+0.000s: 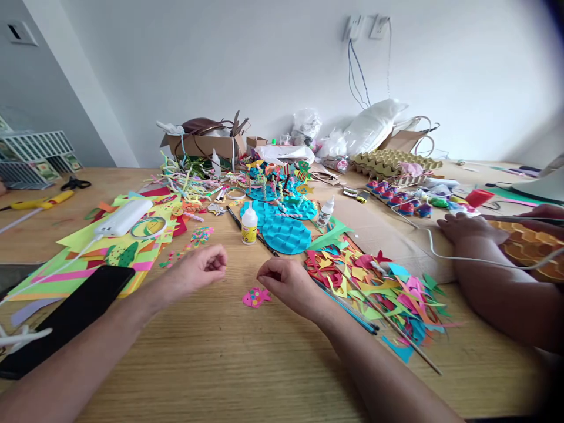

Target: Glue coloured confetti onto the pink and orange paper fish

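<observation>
My left hand hovers over the wooden table, thumb and fingers pinched together. Across from it, my right hand is also closed in a pinch, its fingertips just above a pink paper fish dotted with coloured spots. Anything between the fingertips of either hand is too small to make out. An upright glue bottle with a yellow label stands beyond both hands. Tiny coloured paper dots lie scattered beyond my left hand. Behind the bottle sits a blue-painted piece with a bumpy surface.
Paper scraps and a thin stick lie right of my right hand. A black phone and coloured sheets are at left. A second glue bottle stands farther back. Another person's arm rests at right, by a cable.
</observation>
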{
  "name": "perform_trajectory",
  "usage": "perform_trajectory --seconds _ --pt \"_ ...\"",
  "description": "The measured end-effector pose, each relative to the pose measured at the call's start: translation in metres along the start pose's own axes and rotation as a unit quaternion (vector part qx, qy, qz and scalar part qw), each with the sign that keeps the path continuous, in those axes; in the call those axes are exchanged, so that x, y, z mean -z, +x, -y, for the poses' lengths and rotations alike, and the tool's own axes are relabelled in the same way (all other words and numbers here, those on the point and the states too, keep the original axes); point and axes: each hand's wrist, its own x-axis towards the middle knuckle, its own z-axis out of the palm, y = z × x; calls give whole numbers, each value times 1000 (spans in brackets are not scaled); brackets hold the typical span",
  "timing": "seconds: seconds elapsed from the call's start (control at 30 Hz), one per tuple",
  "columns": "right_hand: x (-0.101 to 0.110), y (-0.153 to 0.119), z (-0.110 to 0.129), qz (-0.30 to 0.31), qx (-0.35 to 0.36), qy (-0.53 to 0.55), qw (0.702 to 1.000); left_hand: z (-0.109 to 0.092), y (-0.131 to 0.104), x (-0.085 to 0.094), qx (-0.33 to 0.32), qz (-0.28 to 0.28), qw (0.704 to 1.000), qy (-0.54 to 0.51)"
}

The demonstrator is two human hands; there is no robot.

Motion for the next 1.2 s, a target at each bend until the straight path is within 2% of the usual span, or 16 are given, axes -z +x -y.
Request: perform_trajectory --seconds 0.13,0.27,0.43,0.63,0.9,1.03,1.2 --pt "-3 0 -1 21 -39 34 998 -12 7 -26 -1 6 993 -120" --pt "-6 0 -3 18 -45 46 998 -18 10 -39 5 9 985 -173" --pt "-10 -1 -3 -4 -27 42 999 -21 11 -45 9 2 981 -193" --pt "-14 0 -3 -2 -27 34 999 -18 12 -50 -7 -27 986 -162" --pt "-14 0 -3 16 -33 27 999 -19 9 -52 -3 -17 991 -133" --pt "-12 0 -1 24 -41 27 999 -7 5 -37 -12 3 1000 -15" --pt "-8 1 2 26 -48 17 998 25 -7 13 32 -39 995 89"
